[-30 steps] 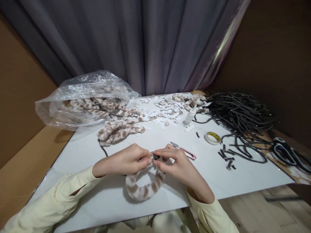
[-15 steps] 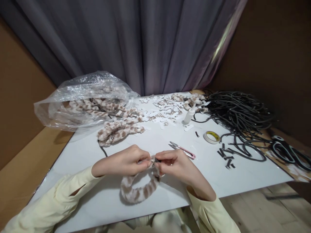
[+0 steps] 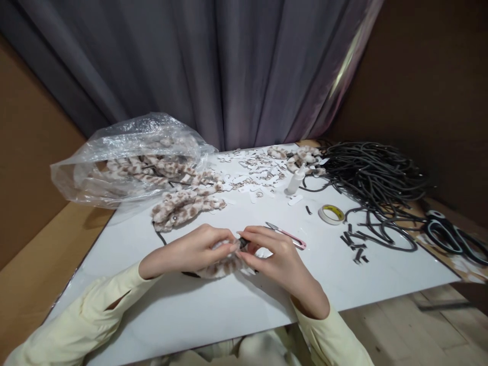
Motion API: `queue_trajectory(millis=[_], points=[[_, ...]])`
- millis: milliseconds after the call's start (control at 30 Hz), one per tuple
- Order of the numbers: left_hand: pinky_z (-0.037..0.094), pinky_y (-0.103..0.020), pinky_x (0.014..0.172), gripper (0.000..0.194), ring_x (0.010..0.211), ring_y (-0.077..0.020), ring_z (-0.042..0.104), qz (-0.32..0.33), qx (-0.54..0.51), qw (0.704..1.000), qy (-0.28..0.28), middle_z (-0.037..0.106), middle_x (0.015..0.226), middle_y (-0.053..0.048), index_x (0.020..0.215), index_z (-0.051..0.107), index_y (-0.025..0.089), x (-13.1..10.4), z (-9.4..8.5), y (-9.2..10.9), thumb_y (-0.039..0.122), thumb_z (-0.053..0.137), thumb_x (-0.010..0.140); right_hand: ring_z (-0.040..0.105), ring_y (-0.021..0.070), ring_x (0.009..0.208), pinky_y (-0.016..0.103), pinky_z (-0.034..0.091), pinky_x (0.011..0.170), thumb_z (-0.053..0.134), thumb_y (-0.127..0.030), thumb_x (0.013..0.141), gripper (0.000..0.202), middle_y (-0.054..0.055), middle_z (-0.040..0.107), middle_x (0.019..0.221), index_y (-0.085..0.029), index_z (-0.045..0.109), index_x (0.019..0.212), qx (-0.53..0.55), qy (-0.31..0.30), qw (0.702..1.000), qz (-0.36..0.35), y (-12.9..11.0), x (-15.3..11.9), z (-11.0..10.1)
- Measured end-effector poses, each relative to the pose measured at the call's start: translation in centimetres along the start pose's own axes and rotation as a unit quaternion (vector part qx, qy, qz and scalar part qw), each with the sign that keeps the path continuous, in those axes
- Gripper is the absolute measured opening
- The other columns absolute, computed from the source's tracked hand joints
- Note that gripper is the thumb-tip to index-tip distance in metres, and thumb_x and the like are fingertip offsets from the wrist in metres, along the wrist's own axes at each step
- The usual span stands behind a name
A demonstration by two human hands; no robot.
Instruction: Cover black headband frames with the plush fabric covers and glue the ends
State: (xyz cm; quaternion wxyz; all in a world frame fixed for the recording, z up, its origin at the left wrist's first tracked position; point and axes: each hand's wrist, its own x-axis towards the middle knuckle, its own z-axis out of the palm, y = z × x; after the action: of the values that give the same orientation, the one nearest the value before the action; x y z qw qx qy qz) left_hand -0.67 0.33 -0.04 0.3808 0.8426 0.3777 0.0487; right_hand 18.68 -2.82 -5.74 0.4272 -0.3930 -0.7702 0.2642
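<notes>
Low over the front of the white table, both my hands are closed near each other on a brown-and-white furry strip [image 3: 221, 268]. My left hand [image 3: 192, 250] pinches its fur end between thumb and fingers. My right hand [image 3: 282, 256] grips a short dark piece [image 3: 243, 242] at that same end; how the two join is hidden by the fingertips. The rest of the strip hangs below my hands. Just behind my right hand lies a pair of pink-handled thread snips [image 3: 293, 239]. A bundle of furry strips [image 3: 186, 208] rests beyond my left hand.
A clear plastic bag [image 3: 91, 173] of furry strips stands back left. Small metal rings and white tags [image 3: 255, 173] are scattered at the back, near a small bottle [image 3: 295, 182]. On the right are a tape roll [image 3: 331, 214], black cords [image 3: 373, 173], cut bits [image 3: 354, 241] and scissors [image 3: 453, 239].
The furry strip hung as a rounded loop near the table's front; now it is drawn up and flatter beneath my hands. My right-hand fingers have shifted, showing more of the dark piece.
</notes>
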Motion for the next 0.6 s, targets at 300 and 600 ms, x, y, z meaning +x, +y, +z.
queue_trajectory(millis=[300, 600], points=[[0.028, -0.017, 0.049, 0.020, 0.048, -0.0069, 0.042, 0.044, 0.052, 0.998, -0.006, 0.049, 0.055, 0.004, 0.083, 0.059, 0.014, -0.32, -0.07, 0.30, 0.022, 0.042, 0.087, 0.056, 0.0085, 0.059, 0.022, 0.047, 0.057, 0.062, -0.020, 0.077, 0.012, 0.005, 0.057, 0.087, -0.015, 0.066, 0.087, 0.027, -0.037, 0.999, 0.029, -0.54, 0.14, -0.42], [0.025, -0.018, 0.048, 0.018, 0.045, -0.0062, 0.039, 0.058, 0.078, 0.995, -0.003, 0.043, 0.053, 0.005, 0.077, 0.055, 0.015, -0.45, -0.15, 0.84, 0.018, 0.040, 0.087, 0.053, 0.0076, 0.057, 0.022, 0.045, 0.056, 0.061, -0.013, 0.073, 0.018, 0.004, 0.056, 0.087, -0.015, 0.066, 0.091, 0.048, -0.030, 0.998, 0.031, -0.34, 0.08, -0.08]])
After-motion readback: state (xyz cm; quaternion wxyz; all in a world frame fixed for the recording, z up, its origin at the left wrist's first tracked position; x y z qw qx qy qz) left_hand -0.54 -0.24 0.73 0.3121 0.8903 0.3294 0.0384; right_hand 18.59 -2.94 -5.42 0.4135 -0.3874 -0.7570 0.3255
